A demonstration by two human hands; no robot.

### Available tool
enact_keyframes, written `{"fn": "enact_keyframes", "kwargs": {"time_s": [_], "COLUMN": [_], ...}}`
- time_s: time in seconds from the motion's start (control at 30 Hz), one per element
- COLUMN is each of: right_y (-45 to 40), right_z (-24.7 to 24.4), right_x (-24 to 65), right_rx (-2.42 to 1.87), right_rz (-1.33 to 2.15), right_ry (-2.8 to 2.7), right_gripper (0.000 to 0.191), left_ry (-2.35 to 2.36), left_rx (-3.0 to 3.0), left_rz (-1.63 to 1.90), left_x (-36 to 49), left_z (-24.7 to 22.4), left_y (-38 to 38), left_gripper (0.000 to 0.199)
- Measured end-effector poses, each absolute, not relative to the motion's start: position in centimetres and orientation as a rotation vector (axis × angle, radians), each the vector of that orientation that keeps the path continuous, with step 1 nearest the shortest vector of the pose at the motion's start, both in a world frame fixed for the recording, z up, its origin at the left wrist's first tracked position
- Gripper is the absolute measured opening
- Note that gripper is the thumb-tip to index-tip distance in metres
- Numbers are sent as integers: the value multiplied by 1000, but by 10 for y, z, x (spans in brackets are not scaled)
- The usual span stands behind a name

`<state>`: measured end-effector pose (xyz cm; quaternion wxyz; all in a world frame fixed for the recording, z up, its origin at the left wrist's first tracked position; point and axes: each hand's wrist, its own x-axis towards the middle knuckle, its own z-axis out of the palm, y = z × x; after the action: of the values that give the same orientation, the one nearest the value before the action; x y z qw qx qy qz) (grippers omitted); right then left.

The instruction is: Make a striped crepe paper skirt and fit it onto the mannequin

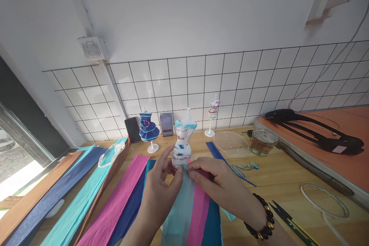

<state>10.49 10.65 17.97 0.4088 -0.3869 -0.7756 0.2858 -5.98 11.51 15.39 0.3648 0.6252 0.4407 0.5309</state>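
Observation:
In the head view a miniature dress form point(182, 144), white with blue and red patches and a light-blue frill at its top, stands upright between my hands. My left hand point(163, 182) is closed around its lower part, thumb in front. My right hand point(215, 178) pinches the upper end of a pale aqua fabric strip point(179, 207) against the form's lower edge. A pink strip point(200, 211) and a teal strip point(212, 219) lie beside it, below my right hand. The form's stand is hidden.
Behind stand a form in a blue dress point(149, 127), a smaller form point(213, 113) and two phones point(132, 130). To the right are a glass jar point(263, 142), thread snips point(288, 219) and a white ribbon roll point(324, 200). Fabric strips point(115, 203) cover the left.

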Motion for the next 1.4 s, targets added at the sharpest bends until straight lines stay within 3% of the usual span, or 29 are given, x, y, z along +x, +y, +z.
{"fn": "enact_keyframes", "kwargs": {"time_s": [0.3,1.4], "right_y": [110,115], "right_z": [178,172], "right_x": [105,103], "right_rx": [-1125,-1241], "right_rz": [677,706], "right_ry": [-1842,-1808], "right_gripper": [7,16], "left_ry": [1131,1047], "left_rx": [1623,1534], "left_rz": [1337,1252], "left_x": [-58,-55], "left_z": [158,160], "left_y": [111,114], "left_gripper": [48,49]}}
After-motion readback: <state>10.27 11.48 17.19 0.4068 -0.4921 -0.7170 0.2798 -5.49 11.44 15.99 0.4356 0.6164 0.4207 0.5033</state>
